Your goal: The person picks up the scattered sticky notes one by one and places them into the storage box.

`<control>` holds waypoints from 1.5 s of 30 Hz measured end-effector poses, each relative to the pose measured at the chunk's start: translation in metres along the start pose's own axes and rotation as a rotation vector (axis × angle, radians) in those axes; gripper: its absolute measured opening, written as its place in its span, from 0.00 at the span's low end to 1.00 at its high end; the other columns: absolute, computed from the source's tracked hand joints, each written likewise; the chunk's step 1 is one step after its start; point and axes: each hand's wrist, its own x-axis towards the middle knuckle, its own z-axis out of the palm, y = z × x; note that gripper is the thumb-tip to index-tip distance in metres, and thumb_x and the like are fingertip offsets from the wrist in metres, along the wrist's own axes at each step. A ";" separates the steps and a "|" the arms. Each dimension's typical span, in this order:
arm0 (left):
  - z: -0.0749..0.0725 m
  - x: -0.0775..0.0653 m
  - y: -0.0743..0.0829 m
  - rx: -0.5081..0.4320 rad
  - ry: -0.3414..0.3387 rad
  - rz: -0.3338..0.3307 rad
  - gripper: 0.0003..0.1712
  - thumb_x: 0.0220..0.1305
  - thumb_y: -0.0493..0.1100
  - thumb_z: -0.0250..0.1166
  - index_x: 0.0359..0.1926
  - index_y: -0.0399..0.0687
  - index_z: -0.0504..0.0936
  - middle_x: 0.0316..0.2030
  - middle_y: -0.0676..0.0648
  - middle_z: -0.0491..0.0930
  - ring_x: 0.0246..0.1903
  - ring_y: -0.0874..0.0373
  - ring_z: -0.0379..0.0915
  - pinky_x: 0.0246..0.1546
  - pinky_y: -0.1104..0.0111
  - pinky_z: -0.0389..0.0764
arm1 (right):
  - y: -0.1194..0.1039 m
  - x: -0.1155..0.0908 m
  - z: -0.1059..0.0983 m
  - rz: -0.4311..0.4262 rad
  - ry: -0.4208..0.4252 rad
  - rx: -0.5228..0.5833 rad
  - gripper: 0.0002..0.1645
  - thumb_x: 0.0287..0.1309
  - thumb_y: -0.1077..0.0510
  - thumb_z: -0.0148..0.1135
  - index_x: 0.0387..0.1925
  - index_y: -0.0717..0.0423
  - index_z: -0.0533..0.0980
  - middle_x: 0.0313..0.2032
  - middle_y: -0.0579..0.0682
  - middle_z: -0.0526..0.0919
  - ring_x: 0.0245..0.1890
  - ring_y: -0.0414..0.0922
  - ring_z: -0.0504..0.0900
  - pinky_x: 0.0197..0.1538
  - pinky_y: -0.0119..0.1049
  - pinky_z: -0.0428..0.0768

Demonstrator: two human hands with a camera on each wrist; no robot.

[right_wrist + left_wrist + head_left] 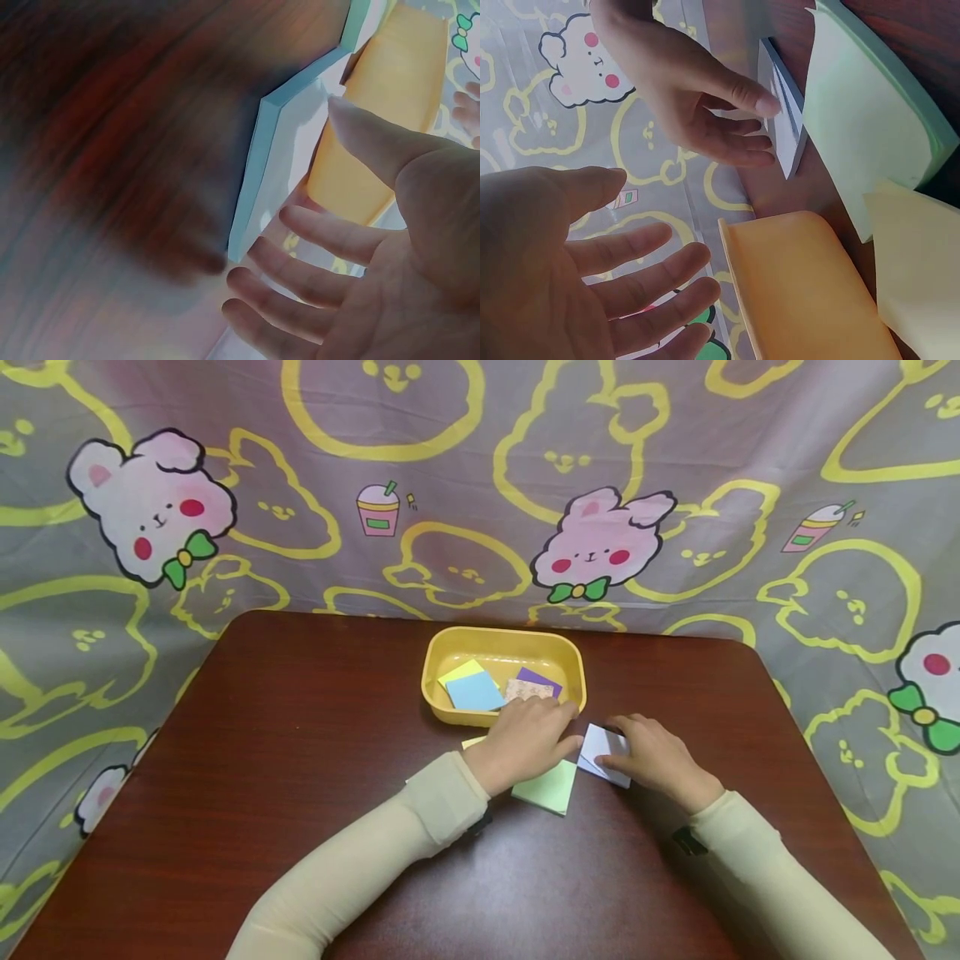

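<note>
My left hand (528, 739) hovers in front of the yellow basket, over the notes; in the left wrist view its fingers are spread and empty. A pale lavender pad of square notes (597, 745) lies on the table to the right. Over it is my right hand (663, 762), its thumb across the pad's face and its fingertips at the far edge, loosely bent in the right wrist view. A light green note pad (546, 791) lies left of the lavender one. Beside the green pad, a pale yellow pad (922, 270) is mostly hidden by my left hand in the head view.
The yellow basket (504, 636) stands toward the table's back edge. Inside are a light blue pad (474, 692), a yellow pad (458, 672), a purple pad (542, 678) and a patterned pad (528, 689). A cartoon-print curtain (450, 460) hangs behind the dark wooden table (285, 760).
</note>
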 end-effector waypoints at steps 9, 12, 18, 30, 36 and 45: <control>0.002 0.000 0.000 -0.013 -0.006 0.005 0.19 0.65 0.58 0.53 0.45 0.52 0.78 0.31 0.53 0.77 0.31 0.56 0.73 0.28 0.62 0.72 | 0.000 0.001 -0.001 -0.013 -0.017 -0.010 0.41 0.41 0.41 0.70 0.55 0.61 0.75 0.46 0.58 0.80 0.45 0.54 0.77 0.41 0.53 0.77; 0.001 0.000 0.000 -0.008 -0.007 0.005 0.19 0.65 0.58 0.53 0.45 0.52 0.78 0.31 0.53 0.77 0.32 0.56 0.73 0.29 0.62 0.72 | 0.000 0.003 -0.001 -0.007 -0.024 0.002 0.41 0.40 0.42 0.71 0.54 0.62 0.75 0.44 0.57 0.81 0.43 0.52 0.78 0.40 0.51 0.77; 0.001 -0.001 0.001 0.008 -0.004 0.012 0.19 0.65 0.59 0.52 0.45 0.53 0.78 0.32 0.53 0.77 0.31 0.56 0.73 0.28 0.62 0.72 | 0.000 0.004 0.000 0.029 -0.032 0.019 0.42 0.37 0.40 0.73 0.50 0.63 0.76 0.40 0.55 0.81 0.41 0.51 0.77 0.39 0.50 0.78; 0.003 -0.001 0.000 0.013 0.010 0.011 0.17 0.64 0.59 0.53 0.41 0.53 0.77 0.30 0.53 0.77 0.31 0.56 0.74 0.28 0.63 0.71 | 0.000 0.004 0.001 0.011 0.021 0.073 0.39 0.34 0.44 0.75 0.43 0.70 0.76 0.34 0.57 0.74 0.32 0.48 0.71 0.33 0.44 0.73; 0.005 -0.001 0.002 0.014 0.013 0.020 0.18 0.64 0.59 0.53 0.43 0.53 0.77 0.30 0.53 0.78 0.30 0.56 0.74 0.28 0.63 0.71 | 0.001 0.005 0.000 -0.034 0.084 0.099 0.27 0.42 0.51 0.72 0.40 0.67 0.76 0.33 0.57 0.79 0.30 0.49 0.74 0.33 0.46 0.74; 0.007 -0.001 0.004 0.014 0.003 0.018 0.19 0.65 0.59 0.53 0.45 0.53 0.78 0.33 0.52 0.79 0.33 0.56 0.75 0.31 0.62 0.72 | -0.002 0.008 -0.005 -0.070 0.138 0.172 0.07 0.55 0.61 0.62 0.34 0.61 0.79 0.28 0.51 0.81 0.26 0.44 0.74 0.31 0.42 0.74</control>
